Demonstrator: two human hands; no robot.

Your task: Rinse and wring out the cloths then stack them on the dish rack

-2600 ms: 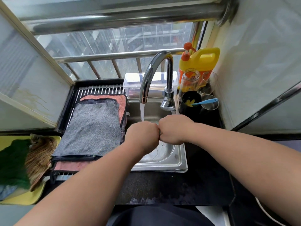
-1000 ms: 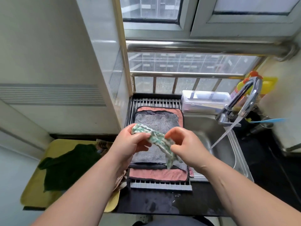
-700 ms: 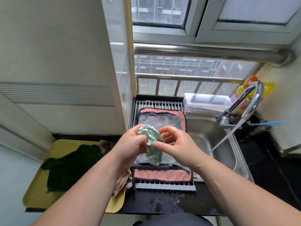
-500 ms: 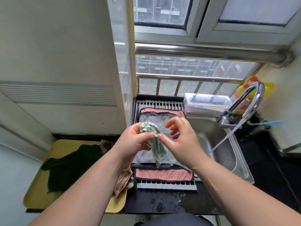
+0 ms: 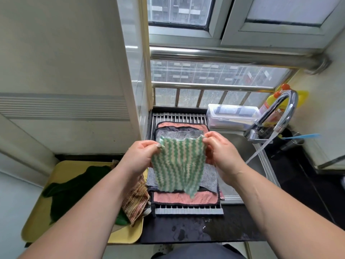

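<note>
The left hand (image 5: 139, 156) pinches the green-and-white zigzag cloth (image 5: 179, 165) at its 10 o'clock corner and the right hand (image 5: 222, 156) at its 2 o'clock corner, so it hangs spread above the dish rack (image 5: 188, 211), where a grey cloth (image 5: 210, 176) lies on a pink cloth (image 5: 168, 200). At 3 o'clock from it the faucet (image 5: 287, 107) runs into the sink (image 5: 242, 150); at 8 o'clock a yellow tray (image 5: 61, 169) holds a dark green cloth (image 5: 74, 186) and a brown striped cloth (image 5: 136, 199).

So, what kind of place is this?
Most likely a small home kitchen: a steel sink with a running tap, a dish rack beside it, and a yellow pump bottle.
</note>
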